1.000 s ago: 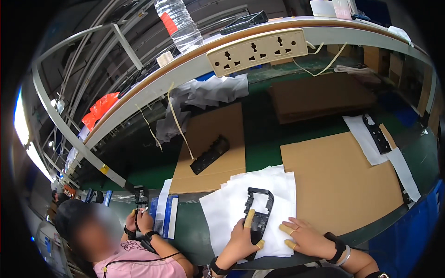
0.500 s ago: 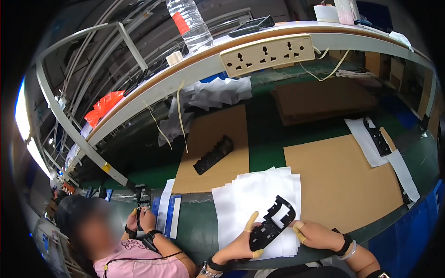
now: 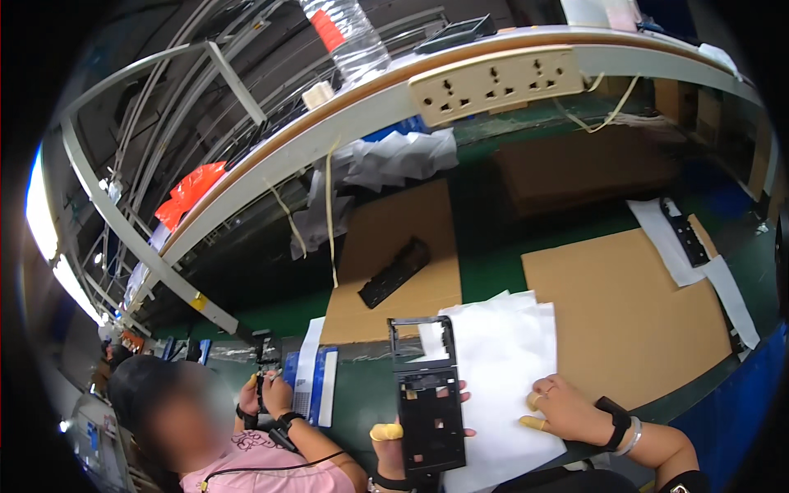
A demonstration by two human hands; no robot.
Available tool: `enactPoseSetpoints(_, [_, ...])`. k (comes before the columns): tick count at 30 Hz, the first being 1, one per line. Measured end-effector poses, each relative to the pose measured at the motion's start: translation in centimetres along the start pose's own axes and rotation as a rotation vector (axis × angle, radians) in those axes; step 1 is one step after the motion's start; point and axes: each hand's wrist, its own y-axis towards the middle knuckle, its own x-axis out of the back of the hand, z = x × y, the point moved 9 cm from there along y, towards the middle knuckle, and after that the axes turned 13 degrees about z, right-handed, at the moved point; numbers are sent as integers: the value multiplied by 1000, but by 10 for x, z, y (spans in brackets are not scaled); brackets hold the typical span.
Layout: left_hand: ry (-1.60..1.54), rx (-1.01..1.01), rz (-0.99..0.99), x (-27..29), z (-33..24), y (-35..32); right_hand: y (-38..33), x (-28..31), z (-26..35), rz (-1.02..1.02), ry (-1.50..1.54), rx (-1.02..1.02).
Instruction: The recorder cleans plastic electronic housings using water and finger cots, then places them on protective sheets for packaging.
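My left hand (image 3: 388,448) is closed around a black plastic housing (image 3: 429,419), a long part with a rectangular opening at its far end. The housing stands tilted up with its broad face toward me, and fingertips show past its right edge. To its right, my right hand (image 3: 567,411) hovers over or rests on a stack of white sheets (image 3: 505,353). Its fingers are loosely bent, thumb and forefinger apart, with nothing visible between them. Yellow finger cots cover some fingertips on both hands.
Another black housing (image 3: 394,274) lies on cardboard (image 3: 353,320) farther back. A third (image 3: 684,232) is on white paper beside the large cardboard sheet (image 3: 625,320) at right. A co-worker (image 3: 271,452) sits at left, holding a black part. A shelf with a power strip (image 3: 497,82) spans overhead.
My left hand has turned the housing upright and moved it left, off the middle of the sheets. My right hand has come away from the housing. The view has shifted slightly.
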Motion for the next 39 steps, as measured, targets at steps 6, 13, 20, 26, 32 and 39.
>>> enactPoseSetpoints(6, [-214, -11, 148, -21, 20, -2, -6, 2, -6, -176, -11, -112])
enactPoseSetpoints(13, [-453, 216, -64, 0, 41, -8, -1, 3, -7, -241, 88, -226])
enactPoseSetpoints(20, [-636, -104, 260, -6, 15, 17, -12, 17, -31, -335, 312, -398])
enactPoseSetpoints(26, [-558, -238, 229, 4, 8, 8, -4, 49, -13, -461, 342, -420])
enactPoseSetpoints(32, [-221, -122, 28, -7, 4, 18, -23, 19, -29, -222, 132, -575])
enactPoseSetpoints(39, [-712, -50, 305, -24, 14, 30, -32, 11, -30, -220, 149, -632])
